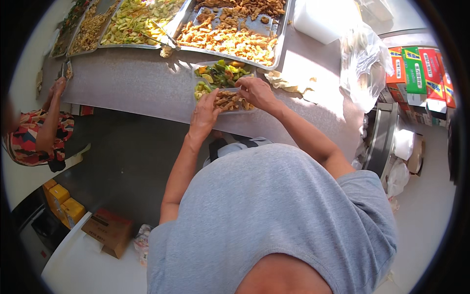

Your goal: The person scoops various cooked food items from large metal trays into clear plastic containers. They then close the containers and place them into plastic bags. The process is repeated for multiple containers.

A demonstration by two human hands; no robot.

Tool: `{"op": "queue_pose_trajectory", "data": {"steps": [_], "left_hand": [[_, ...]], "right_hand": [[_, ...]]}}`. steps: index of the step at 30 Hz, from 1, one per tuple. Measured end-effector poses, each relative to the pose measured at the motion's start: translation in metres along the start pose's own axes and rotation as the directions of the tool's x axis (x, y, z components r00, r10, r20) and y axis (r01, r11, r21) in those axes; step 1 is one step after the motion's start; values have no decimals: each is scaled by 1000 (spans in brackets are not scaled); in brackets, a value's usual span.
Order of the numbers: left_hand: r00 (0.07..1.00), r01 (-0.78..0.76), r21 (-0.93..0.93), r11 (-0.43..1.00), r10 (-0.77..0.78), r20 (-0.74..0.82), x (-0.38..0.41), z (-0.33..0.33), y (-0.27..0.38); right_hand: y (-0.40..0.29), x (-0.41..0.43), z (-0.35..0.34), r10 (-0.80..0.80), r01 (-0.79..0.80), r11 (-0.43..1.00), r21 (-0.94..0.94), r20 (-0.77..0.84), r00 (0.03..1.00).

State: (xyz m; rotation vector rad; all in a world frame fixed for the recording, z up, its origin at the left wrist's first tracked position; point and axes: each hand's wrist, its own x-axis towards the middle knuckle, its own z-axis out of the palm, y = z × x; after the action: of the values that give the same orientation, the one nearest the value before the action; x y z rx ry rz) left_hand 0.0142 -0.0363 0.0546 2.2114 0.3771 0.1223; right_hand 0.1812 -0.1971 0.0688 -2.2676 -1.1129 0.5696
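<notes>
A clear plastic takeaway container (195,72) with compartments sits on the counter before me. Its far part holds green peppers (223,73) with vegetable pieces, and browned fried strips (228,99) lie in a near compartment. My left hand (204,113) is over the container's near left part, fingertips by the strips. From the right, my right hand (258,93) reaches over it with bent fingers. Whether either hand grips the container or a piece of food is hidden by the fingers.
Beyond the container stand metal trays of fried pieces (227,40) and sliced vegetables (128,24), with metal tongs (161,35) between them. At right are a clear plastic bag (363,70) and printed cartons (415,73). Another person's hands (57,88) are at far left.
</notes>
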Motion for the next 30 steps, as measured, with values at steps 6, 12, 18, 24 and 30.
{"op": "queue_pose_trajectory", "data": {"steps": [6,12,18,24,30], "left_hand": [[995,-30,144,989,43,-86,-11,8,0],[998,33,210,977,-22,-55,-7,11,9],[994,-66,212,975,82,-66,7,16,22],[929,100,8,995,-91,-359,-8,11,14],[842,341,-258,904,-416,-345,-23,-7,-55]], "right_hand": [[46,18,-56,202,-202,979,15,-116,972],[90,44,-98,204,-222,972,-73,-200,958],[124,75,-101,77,-142,954,-265,-239,968],[122,97,-87,113,-73,967,-246,153,982],[136,104,-50,10,-14,983,-182,-25,1000]]}}
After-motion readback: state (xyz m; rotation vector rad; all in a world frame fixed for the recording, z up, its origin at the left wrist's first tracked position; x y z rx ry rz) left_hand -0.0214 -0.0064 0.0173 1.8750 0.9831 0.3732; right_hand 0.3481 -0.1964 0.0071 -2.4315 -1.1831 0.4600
